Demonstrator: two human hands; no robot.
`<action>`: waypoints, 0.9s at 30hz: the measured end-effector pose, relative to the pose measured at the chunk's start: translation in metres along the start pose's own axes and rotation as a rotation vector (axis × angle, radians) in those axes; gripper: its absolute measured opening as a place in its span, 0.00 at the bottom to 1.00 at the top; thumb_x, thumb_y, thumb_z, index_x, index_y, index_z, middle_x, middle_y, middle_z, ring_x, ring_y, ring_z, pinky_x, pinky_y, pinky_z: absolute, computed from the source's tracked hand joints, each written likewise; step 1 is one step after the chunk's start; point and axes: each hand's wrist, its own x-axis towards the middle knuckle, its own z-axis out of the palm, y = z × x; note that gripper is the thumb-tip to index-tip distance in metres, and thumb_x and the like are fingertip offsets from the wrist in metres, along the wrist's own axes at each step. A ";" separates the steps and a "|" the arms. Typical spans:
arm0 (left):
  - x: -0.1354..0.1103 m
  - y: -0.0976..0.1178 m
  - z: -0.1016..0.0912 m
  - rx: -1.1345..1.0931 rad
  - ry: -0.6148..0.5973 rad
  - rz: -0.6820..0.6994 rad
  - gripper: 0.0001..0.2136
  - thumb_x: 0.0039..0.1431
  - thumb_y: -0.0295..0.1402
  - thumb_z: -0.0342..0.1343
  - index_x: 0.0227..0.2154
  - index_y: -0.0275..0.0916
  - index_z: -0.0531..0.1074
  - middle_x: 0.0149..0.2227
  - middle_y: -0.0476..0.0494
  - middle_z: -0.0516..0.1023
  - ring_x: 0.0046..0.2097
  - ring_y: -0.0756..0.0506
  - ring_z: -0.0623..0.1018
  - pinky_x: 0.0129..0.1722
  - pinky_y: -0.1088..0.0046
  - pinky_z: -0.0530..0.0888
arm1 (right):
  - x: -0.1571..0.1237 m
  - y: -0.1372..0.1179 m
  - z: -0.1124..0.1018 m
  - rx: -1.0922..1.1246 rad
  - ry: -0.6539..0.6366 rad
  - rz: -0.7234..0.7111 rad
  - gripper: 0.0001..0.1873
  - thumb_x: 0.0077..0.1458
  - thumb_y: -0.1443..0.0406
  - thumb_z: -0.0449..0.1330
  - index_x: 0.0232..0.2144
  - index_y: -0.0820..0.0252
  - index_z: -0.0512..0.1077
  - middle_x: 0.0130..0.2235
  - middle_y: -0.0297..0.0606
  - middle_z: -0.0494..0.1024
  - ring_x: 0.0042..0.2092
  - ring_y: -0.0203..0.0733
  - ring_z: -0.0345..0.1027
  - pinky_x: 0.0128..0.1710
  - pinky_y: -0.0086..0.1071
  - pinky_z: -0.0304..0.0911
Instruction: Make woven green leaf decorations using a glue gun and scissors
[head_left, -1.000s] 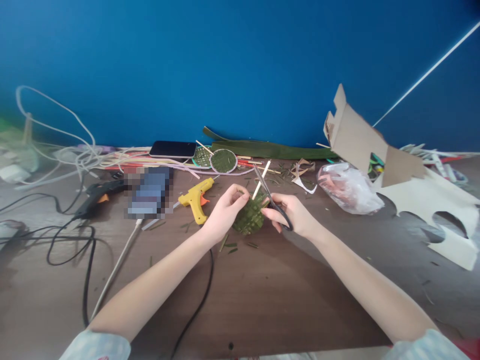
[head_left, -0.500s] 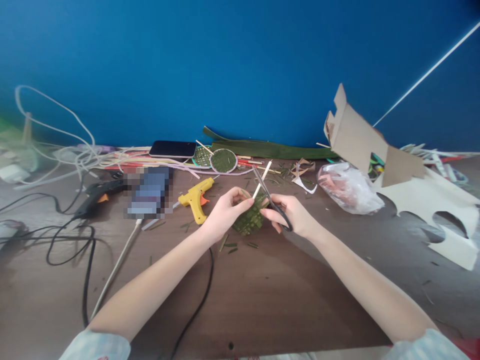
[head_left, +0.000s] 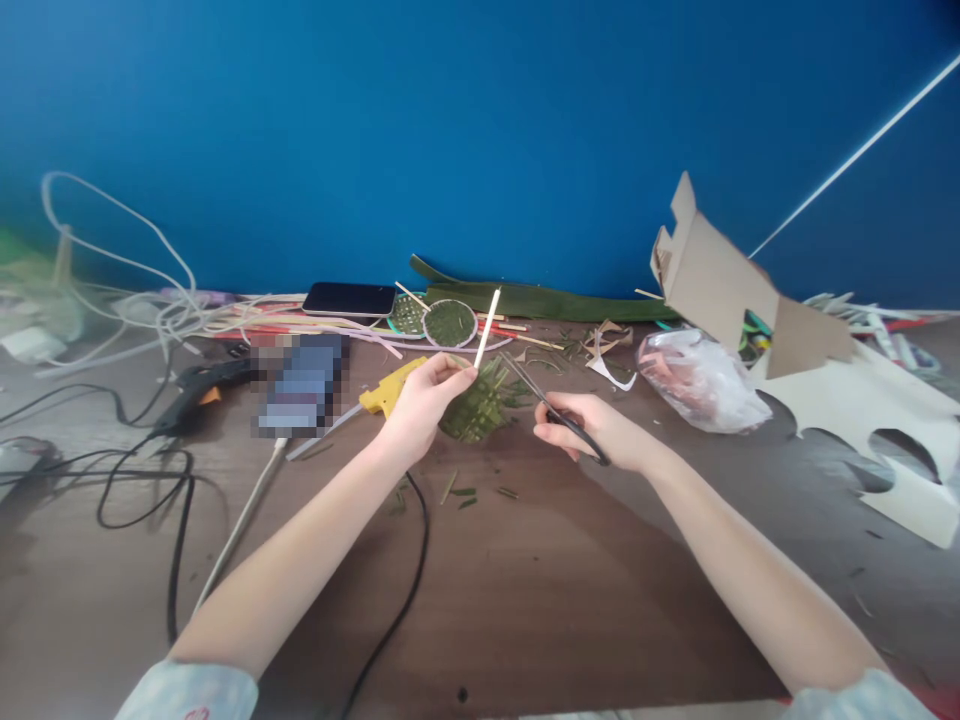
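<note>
Blue wall [head_left: 480,140], brown tabletop [head_left: 570,600], green clippings [head_left: 465,492], scissors [head_left: 553,412] in right fingers [head_left: 555,435]

The scissor blades [head_left: 528,380] were smooth metal, the woven green piece [head_left: 477,417] rough, the bag [head_left: 699,382] (crinkled, I noticed) glossy plastic.

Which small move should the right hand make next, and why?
Perhaps move the scissors to the edge of the woven green piece: the right hand holds them just beside it, the left hand grips it and a white stick, and green scraps lie nearby.
</note>
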 end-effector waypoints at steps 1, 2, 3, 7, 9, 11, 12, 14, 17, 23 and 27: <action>0.000 0.000 0.000 0.000 0.006 0.003 0.09 0.44 0.35 0.60 0.23 0.37 0.67 0.22 0.54 0.68 0.25 0.54 0.66 0.26 0.77 0.60 | 0.000 0.002 0.001 -0.032 -0.014 -0.001 0.16 0.51 0.53 0.57 0.26 0.59 0.61 0.22 0.27 0.59 0.22 0.30 0.53 0.23 0.27 0.51; 0.000 0.000 0.000 0.002 0.006 0.003 0.09 0.44 0.36 0.60 0.23 0.37 0.66 0.22 0.54 0.68 0.25 0.54 0.66 0.26 0.77 0.60 | 0.001 0.003 0.002 -0.063 -0.021 -0.013 0.16 0.51 0.52 0.56 0.26 0.59 0.61 0.22 0.26 0.58 0.22 0.30 0.52 0.23 0.27 0.50; 0.000 0.000 0.000 0.005 0.003 0.001 0.10 0.44 0.36 0.60 0.23 0.37 0.66 0.22 0.54 0.68 0.25 0.54 0.66 0.26 0.77 0.60 | 0.002 0.005 0.003 -0.093 -0.025 -0.029 0.16 0.51 0.53 0.57 0.25 0.59 0.61 0.21 0.26 0.57 0.22 0.30 0.51 0.23 0.27 0.49; -0.004 0.000 0.005 0.006 -0.024 -0.026 0.11 0.43 0.36 0.61 0.21 0.37 0.65 0.21 0.54 0.68 0.24 0.55 0.66 0.26 0.77 0.61 | 0.004 0.008 0.010 -0.173 -0.024 -0.074 0.16 0.50 0.54 0.58 0.24 0.59 0.59 0.22 0.26 0.56 0.24 0.30 0.48 0.24 0.26 0.47; -0.006 -0.001 0.007 0.003 -0.034 -0.035 0.11 0.43 0.36 0.61 0.21 0.36 0.64 0.21 0.54 0.69 0.24 0.55 0.66 0.26 0.77 0.61 | 0.005 0.008 0.013 -0.196 -0.017 -0.087 0.16 0.51 0.55 0.57 0.23 0.59 0.58 0.22 0.26 0.56 0.24 0.30 0.47 0.24 0.26 0.46; -0.007 -0.002 0.009 0.004 -0.040 -0.041 0.11 0.43 0.35 0.61 0.21 0.36 0.64 0.21 0.54 0.69 0.25 0.55 0.66 0.26 0.77 0.61 | 0.005 0.007 0.015 -0.205 -0.005 -0.101 0.16 0.51 0.56 0.57 0.23 0.59 0.58 0.22 0.26 0.56 0.24 0.30 0.47 0.24 0.26 0.46; -0.007 -0.002 0.009 0.006 -0.041 -0.044 0.11 0.43 0.35 0.61 0.21 0.36 0.64 0.21 0.54 0.69 0.25 0.55 0.67 0.26 0.78 0.61 | 0.004 0.007 0.015 -0.208 0.000 -0.105 0.16 0.51 0.56 0.57 0.22 0.59 0.58 0.22 0.26 0.56 0.24 0.30 0.47 0.24 0.26 0.46; -0.008 -0.002 0.009 0.012 -0.036 -0.041 0.11 0.42 0.35 0.61 0.21 0.36 0.64 0.21 0.54 0.69 0.25 0.55 0.67 0.27 0.78 0.61 | 0.004 0.006 0.015 -0.216 0.009 -0.109 0.16 0.51 0.56 0.57 0.22 0.59 0.58 0.22 0.26 0.56 0.24 0.30 0.47 0.24 0.26 0.46; -0.008 -0.002 0.010 0.015 -0.035 -0.029 0.11 0.42 0.35 0.61 0.21 0.36 0.64 0.21 0.54 0.69 0.25 0.55 0.67 0.27 0.78 0.61 | 0.004 0.006 0.015 -0.230 0.022 -0.111 0.15 0.51 0.56 0.56 0.22 0.59 0.58 0.22 0.26 0.56 0.24 0.30 0.48 0.24 0.26 0.47; -0.008 -0.002 0.010 0.011 -0.030 -0.020 0.10 0.42 0.34 0.61 0.21 0.36 0.64 0.22 0.54 0.69 0.25 0.55 0.67 0.27 0.78 0.61 | 0.004 0.006 0.016 -0.277 0.055 -0.125 0.15 0.52 0.56 0.54 0.22 0.59 0.59 0.21 0.27 0.58 0.24 0.30 0.49 0.24 0.25 0.48; -0.009 -0.003 0.010 0.008 -0.021 -0.022 0.10 0.43 0.34 0.61 0.21 0.36 0.64 0.22 0.54 0.70 0.25 0.55 0.67 0.26 0.78 0.61 | 0.004 0.006 0.017 -0.309 0.073 -0.128 0.15 0.52 0.56 0.55 0.21 0.59 0.59 0.21 0.28 0.59 0.24 0.30 0.49 0.24 0.25 0.48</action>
